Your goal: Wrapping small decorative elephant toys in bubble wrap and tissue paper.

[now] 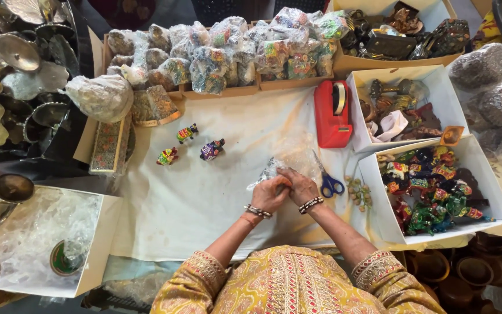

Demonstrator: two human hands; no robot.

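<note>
I see my left hand and right hand pressed together at the middle of the white cloth, both closed on a clear plastic bag; blue-handled scissors lie just beside the right hand; three small painted elephants stand well apart, further up the cloth.
</note>
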